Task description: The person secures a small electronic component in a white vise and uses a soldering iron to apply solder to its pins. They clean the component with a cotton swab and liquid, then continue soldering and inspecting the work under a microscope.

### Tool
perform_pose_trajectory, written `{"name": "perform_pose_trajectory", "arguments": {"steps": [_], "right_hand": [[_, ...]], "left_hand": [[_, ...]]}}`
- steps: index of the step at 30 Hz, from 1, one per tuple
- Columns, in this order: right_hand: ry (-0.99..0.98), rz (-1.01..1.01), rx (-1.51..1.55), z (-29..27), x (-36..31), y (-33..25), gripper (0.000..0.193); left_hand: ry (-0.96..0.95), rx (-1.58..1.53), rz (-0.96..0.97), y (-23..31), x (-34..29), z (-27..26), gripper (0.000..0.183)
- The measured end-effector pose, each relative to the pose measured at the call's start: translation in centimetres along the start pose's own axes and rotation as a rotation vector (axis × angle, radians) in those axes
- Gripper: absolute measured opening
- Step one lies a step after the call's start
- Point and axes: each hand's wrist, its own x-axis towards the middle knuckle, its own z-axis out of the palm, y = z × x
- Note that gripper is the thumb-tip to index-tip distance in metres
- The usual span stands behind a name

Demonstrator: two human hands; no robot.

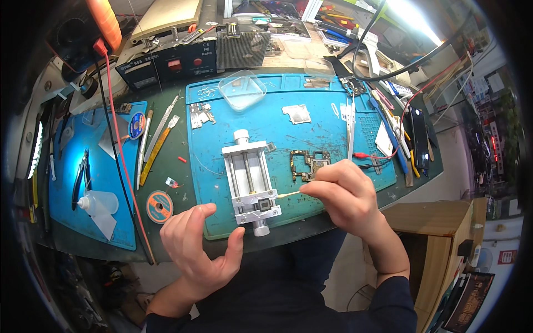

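Observation:
A silver clamping fixture (pixel 248 172) with two rods, a central screw and round knobs lies on the blue work mat (pixel 311 219). A small dark square chip (pixel 266 205) sits in its near jaws. My right hand (pixel 347 194) pinches a thin, pale cotton swab (pixel 290 194), whose tip reaches the fixture's right side beside the chip. At the fixture's lower left, my left hand (pixel 200 244) is open, thumb and forefinger spread, holding nothing. Just beyond my right hand lies a dark phone circuit board (pixel 311 165), partly hidden by the fingers.
A clear plastic box (pixel 242 90) and a silver metal plate (pixel 297 114) lie farther back. Left are a solder wick spool (pixel 159 207), a squeeze bottle (pixel 100 203) and a yellow knife (pixel 158 151). Red and black cables hang across the left side. Tweezers (pixel 351 127) and tools line the right.

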Motion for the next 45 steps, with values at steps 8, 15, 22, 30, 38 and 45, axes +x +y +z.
{"name": "perform_pose_trajectory", "arguments": {"steps": [8, 15, 22, 30, 38, 45], "right_hand": [[-0.002, -0.012, 0.045, 1.0, 0.8, -1.5, 0.034], [0.033, -0.017, 0.028, 1.3, 1.0, -1.1, 0.037], [-0.007, -0.019, 0.039, 1.1, 0.9, -1.4, 0.036], [-0.029, -0.023, 0.058, 1.0, 0.7, -1.8, 0.035], [-0.003, -0.013, 0.039, -0.2, -0.3, -0.9, 0.031], [0.270, 0.325, -0.134, -2.3, -5.5, 1.1, 0.016]], "left_hand": [[-0.021, 0.006, 0.020, 0.1, 0.4, 0.0, 0.064], [0.001, 0.036, 0.028, 0.2, 0.4, 0.1, 0.065], [0.006, 0.046, 0.022, 0.2, 0.4, 0.2, 0.065], [0.006, 0.042, 0.029, 0.2, 0.4, 0.1, 0.066], [0.005, 0.021, 0.018, 0.3, 0.5, 0.1, 0.059], [-0.187, -0.245, 0.082, -0.1, 4.0, -1.5, 0.037]]}}
